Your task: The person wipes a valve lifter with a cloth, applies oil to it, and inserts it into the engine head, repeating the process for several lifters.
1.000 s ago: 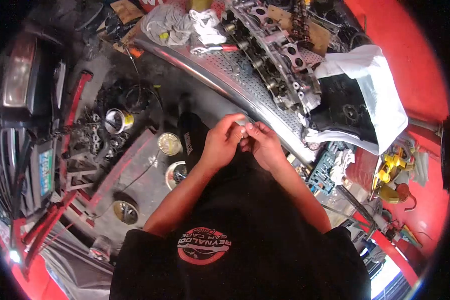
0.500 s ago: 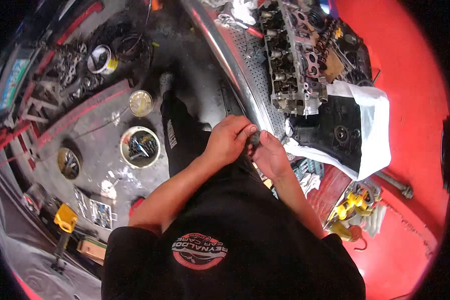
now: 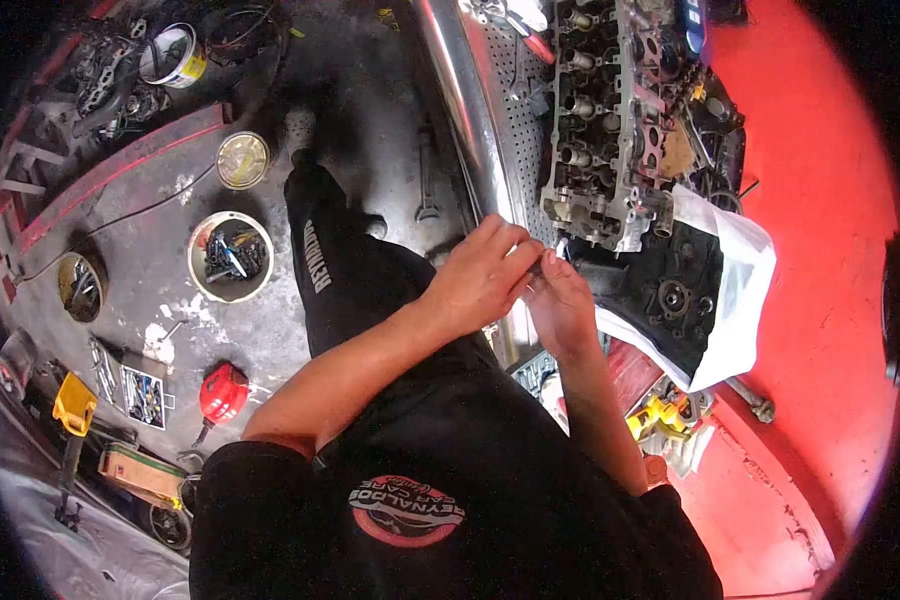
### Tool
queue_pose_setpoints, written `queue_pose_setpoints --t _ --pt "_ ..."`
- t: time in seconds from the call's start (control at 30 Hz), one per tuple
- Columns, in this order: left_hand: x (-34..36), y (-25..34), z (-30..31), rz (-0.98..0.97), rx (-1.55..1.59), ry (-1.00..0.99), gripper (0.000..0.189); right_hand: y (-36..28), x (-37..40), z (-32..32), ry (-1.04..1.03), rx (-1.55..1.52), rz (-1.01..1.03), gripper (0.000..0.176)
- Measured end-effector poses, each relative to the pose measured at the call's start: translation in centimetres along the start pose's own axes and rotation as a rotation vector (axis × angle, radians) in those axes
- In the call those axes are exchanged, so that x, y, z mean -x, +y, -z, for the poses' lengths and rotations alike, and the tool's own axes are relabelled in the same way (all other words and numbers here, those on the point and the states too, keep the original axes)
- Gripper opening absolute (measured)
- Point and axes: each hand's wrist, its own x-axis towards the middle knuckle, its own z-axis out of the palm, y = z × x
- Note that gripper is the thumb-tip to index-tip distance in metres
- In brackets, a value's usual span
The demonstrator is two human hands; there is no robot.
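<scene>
My left hand (image 3: 473, 278) and my right hand (image 3: 562, 308) meet fingertip to fingertip in front of my body. Between their thumbs and fingers is a small dark piece (image 3: 537, 269), mostly covered, so its kind cannot be made out. Both hands are closed around it. Just beyond them stands a metal cylinder head (image 3: 595, 130) with its valve-side openings facing up. To the right of my right hand, a black engine part (image 3: 660, 285) lies partly wrapped in a white plastic sheet (image 3: 745, 290).
A shiny metal rail (image 3: 460, 100) edges a perforated metal surface (image 3: 503, 70). On the floor at left stand a bucket of metal parts (image 3: 198, 270), a closed can (image 3: 243, 160), a red tool (image 3: 224, 393) and a socket tray (image 3: 144, 398). A large wrench (image 3: 426, 180) lies beyond.
The view has shifted, moving floor items up and left. My fingers have shifted over the small dark piece, which showed more clearly before and is now mostly hidden.
</scene>
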Motion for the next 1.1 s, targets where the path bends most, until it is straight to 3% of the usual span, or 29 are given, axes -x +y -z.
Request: queue_pose_setpoints --t 0.13,0.23,0.33,0.4,0.47,0.53,0.57,0.63,0.77,0.87,1.0,1.03,1.1 --pt "-0.2 -0.1 -1.6 0.052 0.107 0.093 0.044 -0.3 -0.2 1.1 -0.021 -0.050 -0.019 0.033" --pt "-0.9 -0.5 -3.1 0.143 0.183 0.224 0.034 -1.3 -0.6 1.6 0.073 0.067 -0.025 0.035" --pt "-2.6 -1.3 -6.4 0.536 0.478 0.300 0.020 -5.3 -0.7 1.4 0.417 1.012 0.278 0.038" --pt "-4.3 -2.1 -9.1 0.581 0.500 0.401 0.017 -9.3 -1.7 2.1 0.444 1.330 0.869 0.043" --pt "-6.2 -3.0 -12.6 0.705 0.620 0.457 0.019 -13.9 -3.2 2.7 0.525 1.377 0.823 0.044" --pt "-8.4 -2.9 -14.0 0.669 0.446 0.561 0.020 -17.8 -6.7 5.1 0.505 1.344 0.756 0.052" --pt "-9.5 -2.8 -14.6 0.645 0.359 0.615 0.021 -19.1 -8.6 6.3 0.479 1.268 0.627 0.058" --pt "-11.5 -2.7 -15.8 0.711 0.471 0.692 0.023 -20.4 -12.3 9.1 0.421 1.107 0.382 0.071" --pt "-13.5 -3.3 -18.8 0.797 0.588 0.752 0.023 -20.8 -16.2 12.2 0.311 1.013 0.053 0.090" --pt "-13.7 -3.0 -19.2 0.805 0.472 0.727 0.021 -21.3 -17.0 12.7 0.334 0.935 -0.044 0.092" --pt "-13.9 -2.8 -19.9 0.786 0.417 0.763 0.021 -19.6 -14.7 10.6 0.334 0.901 0.053 0.073" --pt "-13.9 -2.8 -19.9 0.778 0.399 0.768 0.021 -19.2 -17.8 14.3 0.271 0.727 0.031 0.063" --pt "-13.9 -2.6 -20.3 0.760 0.359 0.838 0.021 -18.4 -18.4 15.1 0.223 0.707 0.089 0.067"
